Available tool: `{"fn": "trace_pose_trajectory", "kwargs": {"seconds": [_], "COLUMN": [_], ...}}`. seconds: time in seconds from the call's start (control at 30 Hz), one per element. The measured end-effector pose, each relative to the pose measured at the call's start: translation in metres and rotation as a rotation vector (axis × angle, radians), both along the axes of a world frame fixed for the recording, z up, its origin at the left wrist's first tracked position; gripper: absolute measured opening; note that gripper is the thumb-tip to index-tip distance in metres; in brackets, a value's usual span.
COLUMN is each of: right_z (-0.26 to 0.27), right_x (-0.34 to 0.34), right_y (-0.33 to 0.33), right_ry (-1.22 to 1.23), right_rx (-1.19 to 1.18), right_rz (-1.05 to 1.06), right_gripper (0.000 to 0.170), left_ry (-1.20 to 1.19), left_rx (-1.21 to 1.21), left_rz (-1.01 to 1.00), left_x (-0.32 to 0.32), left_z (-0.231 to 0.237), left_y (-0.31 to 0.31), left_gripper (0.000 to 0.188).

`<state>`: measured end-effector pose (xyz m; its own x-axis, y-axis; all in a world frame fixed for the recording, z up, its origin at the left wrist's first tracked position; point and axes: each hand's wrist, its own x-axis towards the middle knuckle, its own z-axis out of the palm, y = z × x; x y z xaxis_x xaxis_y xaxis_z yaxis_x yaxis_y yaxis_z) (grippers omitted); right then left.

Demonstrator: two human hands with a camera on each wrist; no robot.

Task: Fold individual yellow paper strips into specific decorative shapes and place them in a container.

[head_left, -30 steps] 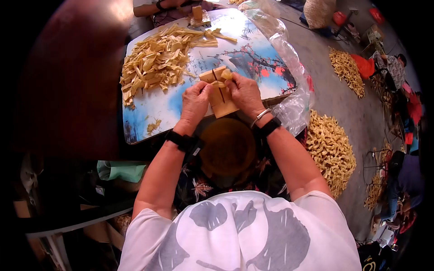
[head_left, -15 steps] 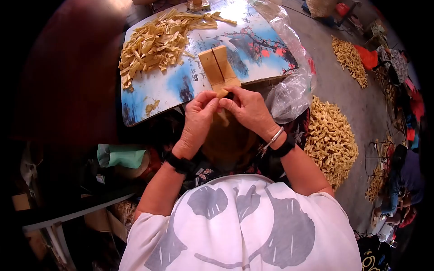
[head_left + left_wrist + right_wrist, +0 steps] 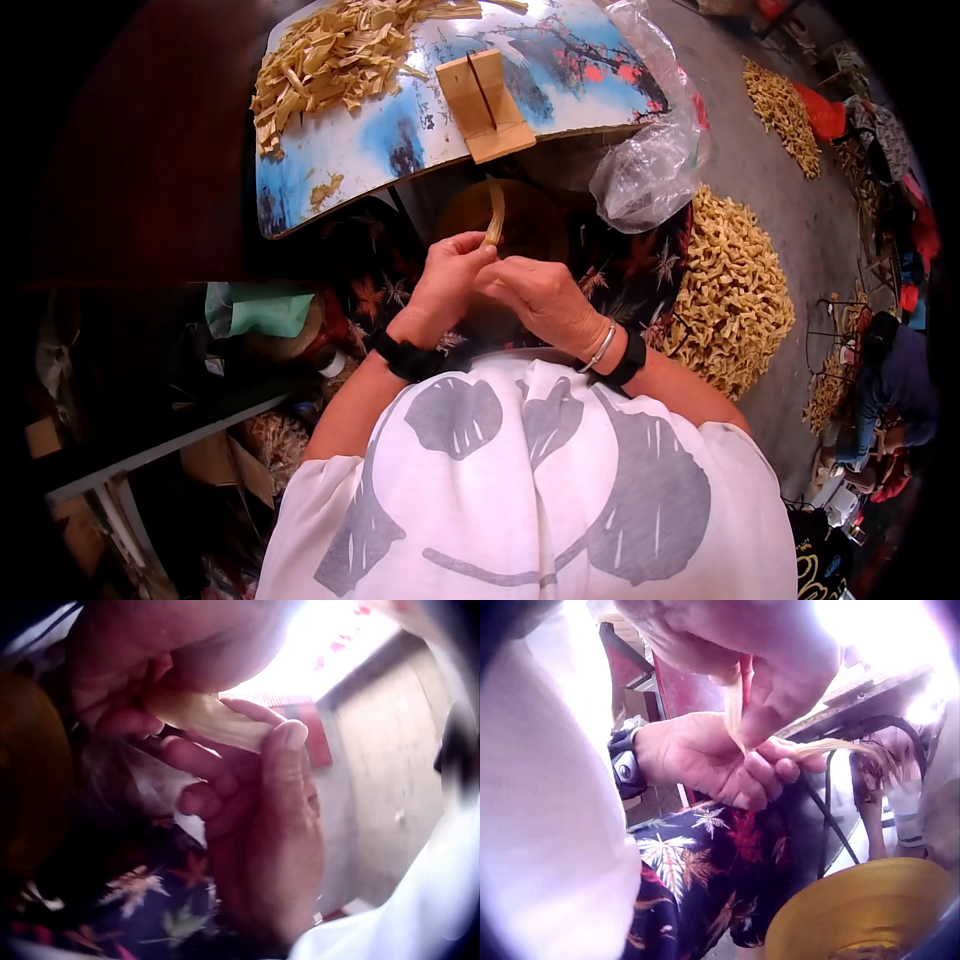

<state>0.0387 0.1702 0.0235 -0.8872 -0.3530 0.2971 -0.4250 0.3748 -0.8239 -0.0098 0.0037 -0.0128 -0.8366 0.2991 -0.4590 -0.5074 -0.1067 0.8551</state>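
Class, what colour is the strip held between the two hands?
Pale yellow; the strip shows best in the left wrist view.

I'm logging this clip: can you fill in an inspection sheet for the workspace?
Surface: painted table, with yellow-brown scraps toward its near left corner.
Job's things: thin yellow strip, held; wooden block with a dark line down it, at the table's near edge; strip heap on the table.
Clutter: crumpled clear plastic along the table's right side; green bag at left.
Grips: left grip and right grip both pinch the strip.
Cables: nothing seen.
Surroundings: yellow bowl beside leaf-patterned cloth; large yellow pile on the floor at right; person in dark blue beyond.
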Motion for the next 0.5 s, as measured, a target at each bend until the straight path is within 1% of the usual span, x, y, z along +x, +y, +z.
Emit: {"fn": "trace_pose_trajectory", "kwargs": {"seconds": [0.03,0.07,0.1,0.13,0.17,0.2,0.23,0.27,0.37,0.4,0.5], "right_z": [0.0,0.001,0.001,-0.006,-0.01,-0.012,-0.016,-0.022,-0.022,-0.025,-0.025], "right_x": [-0.001,-0.004,-0.008,-0.015,-0.014,-0.013,-0.013,-0.017,-0.028,-0.029,-0.03], "right_y": [0.003,0.005,0.008,0.009,0.007,0.004,0.002,0.005,0.004,0.0,-0.002], "right_ry": [0.088,0.176,0.262,0.418,0.187,-0.043,-0.272,-0.43,-0.738,-0.744,-0.598], "right_rx": [0.047,0.093,0.14,0.149,0.0,-0.148,-0.296,-0.353,-0.338,-0.327,-0.302], "right_rz": [-0.045,-0.091,-0.139,-0.171,-0.226,-0.277,-0.322,-0.323,-0.373,-0.399,-0.402], "right_gripper": [0.013,0.013,0.013,0.012,0.013,0.015,0.017,0.022,0.019,0.02,0.023], "left_ry": [0.11,0.273,0.496,0.72,0.946,0.984,1.036,1.087,1.174,1.191,1.212], "left_rx": [-0.15,-0.34,-0.508,-0.672,-0.834,-0.851,-0.849,-0.846,-0.8,-0.779,-0.816], "left_rz": [-0.017,-0.058,-0.125,-0.193,-0.261,-0.246,-0.219,-0.191,-0.098,-0.066,0.003], "left_x": [0.001,0.002,0.004,0.007,0.009,0.011,0.012,0.012,0.015,0.016,0.016], "left_z": [-0.004,-0.009,-0.003,0.004,0.011,0.016,0.019,0.022,0.024,0.025,0.023], "left_y": [0.002,0.002,0.003,0.002,0.002,0.004,0.005,0.005,0.014,0.016,0.019], "left_gripper": [0.014,0.01,0.011,0.012,0.014,0.021,0.021,0.022,0.023,0.023,0.024]}}
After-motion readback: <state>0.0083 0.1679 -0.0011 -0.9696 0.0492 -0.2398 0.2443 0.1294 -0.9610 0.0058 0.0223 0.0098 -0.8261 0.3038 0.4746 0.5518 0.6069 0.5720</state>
